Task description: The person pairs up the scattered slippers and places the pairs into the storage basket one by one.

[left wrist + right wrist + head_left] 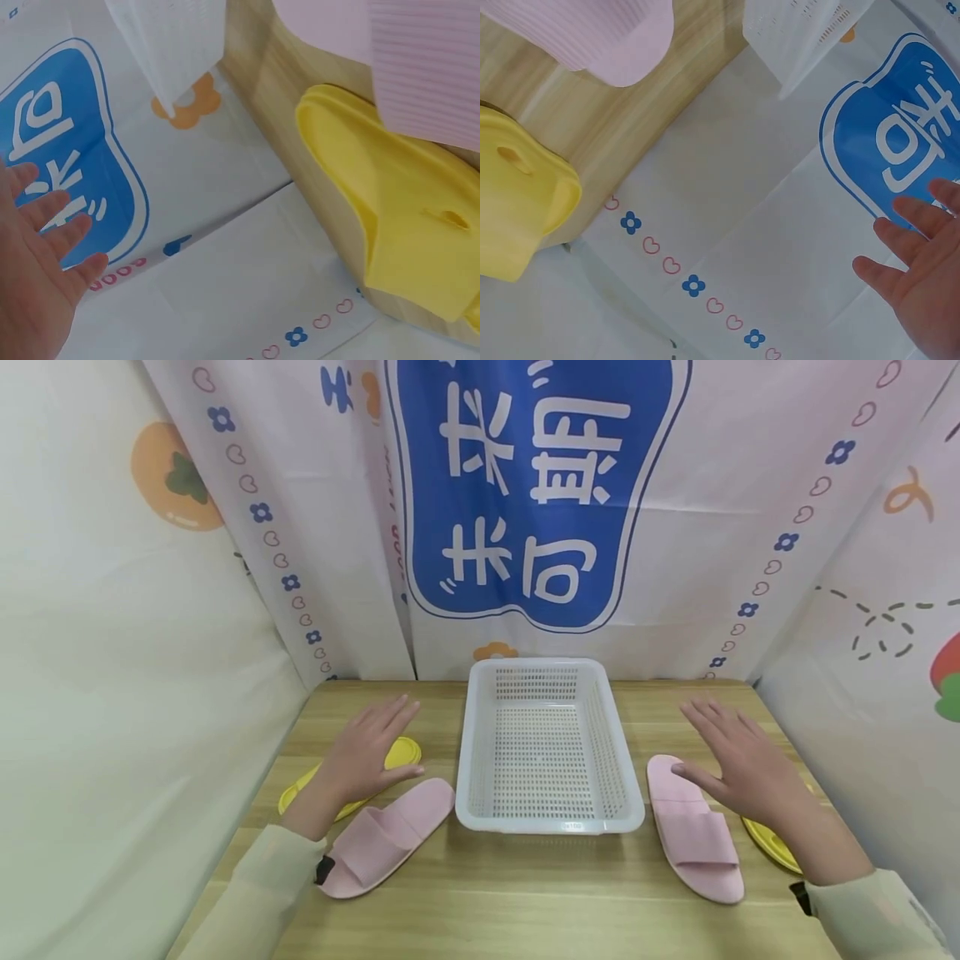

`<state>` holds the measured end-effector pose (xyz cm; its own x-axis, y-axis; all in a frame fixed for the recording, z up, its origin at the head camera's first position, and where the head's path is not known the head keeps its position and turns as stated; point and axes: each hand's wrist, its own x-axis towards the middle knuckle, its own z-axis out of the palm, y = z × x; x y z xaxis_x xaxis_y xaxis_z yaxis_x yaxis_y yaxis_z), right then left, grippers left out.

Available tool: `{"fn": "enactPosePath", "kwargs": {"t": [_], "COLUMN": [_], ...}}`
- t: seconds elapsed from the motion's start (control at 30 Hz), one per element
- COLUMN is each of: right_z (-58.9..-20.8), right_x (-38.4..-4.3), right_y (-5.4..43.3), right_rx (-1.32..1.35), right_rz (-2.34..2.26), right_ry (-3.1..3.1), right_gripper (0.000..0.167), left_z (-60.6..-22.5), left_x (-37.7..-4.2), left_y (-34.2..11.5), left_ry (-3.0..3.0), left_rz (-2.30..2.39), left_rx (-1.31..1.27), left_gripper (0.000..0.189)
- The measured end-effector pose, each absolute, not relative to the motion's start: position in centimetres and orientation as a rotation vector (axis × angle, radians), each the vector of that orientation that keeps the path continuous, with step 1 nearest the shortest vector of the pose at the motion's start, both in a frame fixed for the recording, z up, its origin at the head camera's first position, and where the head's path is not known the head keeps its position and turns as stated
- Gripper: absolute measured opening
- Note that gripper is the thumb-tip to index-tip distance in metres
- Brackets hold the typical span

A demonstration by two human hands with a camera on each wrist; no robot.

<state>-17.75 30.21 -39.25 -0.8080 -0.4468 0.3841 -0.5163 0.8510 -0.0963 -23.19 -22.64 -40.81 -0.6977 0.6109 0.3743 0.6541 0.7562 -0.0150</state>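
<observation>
In the head view, my left hand [360, 756] hovers with fingers extended above a yellow slipper [405, 752] and beside a pink slipper [390, 835]. On the other side my right hand [750, 764], fingers also straight, is held above the table between a second pink slipper [693, 835] and another yellow slipper [772, 843], which its forearm partly hides. Neither hand holds anything. The wrist views show the left hand [37, 262] and right hand [922, 277] with spread fingers, apart from the yellow slipper [405, 210] and its counterpart [525, 195].
Between the hands a white perforated plastic basket [551, 827] stands on the wooden table [525, 902], with nothing visible in it. Printed cloth [675, 568] hangs along the table's back edge, and cloth walls rise at both sides.
</observation>
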Motion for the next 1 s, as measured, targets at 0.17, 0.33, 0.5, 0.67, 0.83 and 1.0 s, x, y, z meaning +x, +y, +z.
{"fn": "enactPosePath", "kwargs": {"t": [0.17, 0.33, 0.5, 0.67, 0.83, 1.0], "right_z": [-40.1, -41.1, -42.2, -43.7, -45.2, -46.7], "right_x": [-17.3, -16.7, -16.0, -15.4, -14.7, -14.3], "right_y": [30.8, 31.3, 31.7, 32.1, 32.5, 32.6], "right_rx": [0.679, 0.647, 0.591, 0.507, 0.456, 0.365], "right_rz": [0.290, 0.298, 0.368, 0.415, 0.425, 0.479], "right_ry": [-2.654, -2.640, -2.695, -2.740, -2.735, -2.785], "right_gripper": [0.079, 0.075, 0.074, 0.076, 0.075, 0.078], "left_z": [-42.0, -43.3, -45.0, -46.7, -48.4, -49.6], "left_x": [-22.5, -21.5, -20.3, -18.9, -17.9, -17.3], "left_y": [-23.7, -24.6, -25.7, -27.0, -27.5, -27.8], "left_ry": [-2.584, -2.628, -2.654, -2.689, -2.726, -2.738], "left_rz": [-0.182, -0.206, -0.220, -0.230, -0.223, -0.186], "left_rx": [-0.949, -0.889, -0.838, -0.776, -0.740, -0.716], "left_gripper": [0.092, 0.092, 0.091, 0.093, 0.094, 0.096]}}
